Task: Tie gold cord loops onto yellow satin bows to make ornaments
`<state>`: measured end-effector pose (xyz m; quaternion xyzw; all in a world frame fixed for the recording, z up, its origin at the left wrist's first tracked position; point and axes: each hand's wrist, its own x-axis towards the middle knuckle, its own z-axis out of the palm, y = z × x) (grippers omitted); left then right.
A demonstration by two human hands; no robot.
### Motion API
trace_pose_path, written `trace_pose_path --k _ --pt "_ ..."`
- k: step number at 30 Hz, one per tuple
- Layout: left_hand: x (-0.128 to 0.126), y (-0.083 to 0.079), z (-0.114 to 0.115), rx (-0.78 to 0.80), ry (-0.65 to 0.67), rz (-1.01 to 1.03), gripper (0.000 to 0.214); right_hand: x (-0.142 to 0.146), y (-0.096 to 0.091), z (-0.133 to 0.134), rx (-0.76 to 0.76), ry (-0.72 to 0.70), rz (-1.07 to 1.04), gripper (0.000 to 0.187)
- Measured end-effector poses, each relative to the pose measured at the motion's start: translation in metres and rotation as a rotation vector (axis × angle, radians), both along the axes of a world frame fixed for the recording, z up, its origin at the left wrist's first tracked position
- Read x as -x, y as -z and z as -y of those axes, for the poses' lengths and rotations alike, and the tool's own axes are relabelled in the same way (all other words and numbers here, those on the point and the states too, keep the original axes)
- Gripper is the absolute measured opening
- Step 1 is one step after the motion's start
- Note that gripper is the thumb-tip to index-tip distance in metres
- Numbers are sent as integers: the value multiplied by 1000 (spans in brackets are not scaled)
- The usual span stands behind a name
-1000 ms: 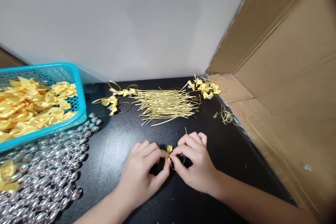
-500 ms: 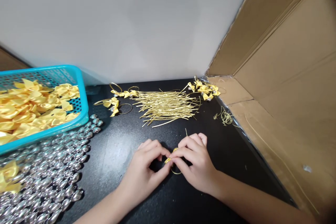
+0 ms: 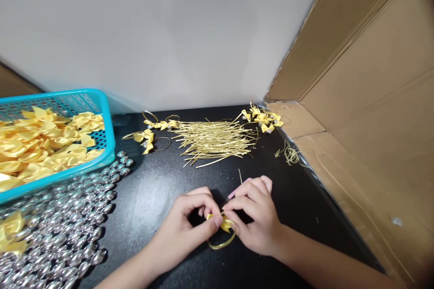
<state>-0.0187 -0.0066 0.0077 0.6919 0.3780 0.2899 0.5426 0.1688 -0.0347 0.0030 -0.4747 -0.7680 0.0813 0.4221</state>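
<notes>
A yellow ribbon bow (image 3: 226, 224) is pinched between the thumb and index finger of my left hand (image 3: 195, 216). From the bow hangs a loop of gold cord (image 3: 222, 246) towards me. My right hand (image 3: 255, 216) meets it from the right, its thumb and index fingertips closed on what looks like the thin gold cord just above the bow. A slim pink thing (image 3: 237, 188) shows behind the right fingers; whether they hold it, I cannot tell. A short cord end (image 3: 240, 176) sticks up beyond that hand.
Cut gold cords (image 3: 217, 140) lie piled ahead. Looped bows with silver beads rest left (image 3: 148, 137) and right (image 3: 264, 119) of them, and tangled thread (image 3: 290, 154) farther right. At left are a blue basket (image 3: 110, 131) of bows and many silver beads (image 3: 68, 230). Cardboard (image 3: 366, 99) walls the right.
Both hands have shifted slightly nearer to me. The bow and its gold loop have turned and show more fully below the fingers. The pink thing has come into sight by the right hand.
</notes>
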Motion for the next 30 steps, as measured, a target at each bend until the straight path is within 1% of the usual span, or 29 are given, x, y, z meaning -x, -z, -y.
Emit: trace_pose_path --k 5,7,9,11,13,16,18,20,21,22,24,26,28,30 --pt "-4 4 6 231 -20 164 18 1 2 1 -80 -8 -18 13" --pt "-4 6 7 279 -20 184 18 2 2 1 -119 -8 -18 16" --pt "-5 7 8 274 -31 176 19 3 2 0 -143 -7 -24 17" --pt "-5 6 7 221 -57 154 19 2 0 -1 -146 -10 -26 15" --pt "-5 4 7 116 -93 94 19 -2 -3 -2 -144 -20 -29 11" --pt "-4 4 6 -107 -160 -42 18 -12 -10 -4 -138 7 -88 11" --pt "-3 6 6 -259 -190 -108 16 -16 -14 -4 -163 45 -147 12" --pt "-2 8 7 -383 -198 -143 13 -14 -16 -2 -182 40 -157 10" --pt "-2 9 8 -429 -197 -152 12 -11 -15 0 -166 19 -133 7" --pt "-3 9 9 -462 -198 -157 11 -7 -13 1 -131 -4 -96 5" --pt "-4 9 11 -494 -219 -162 10 2 -8 4 -29 -18 -14 8" --pt "-5 7 12 -492 -254 -173 11 8 -2 4 61 17 33 13" --pt "-7 5 13 -476 -284 -179 11 10 3 3 104 69 32 14" --pt "-8 4 13 -456 -291 -168 11 8 5 0 105 113 9 13"
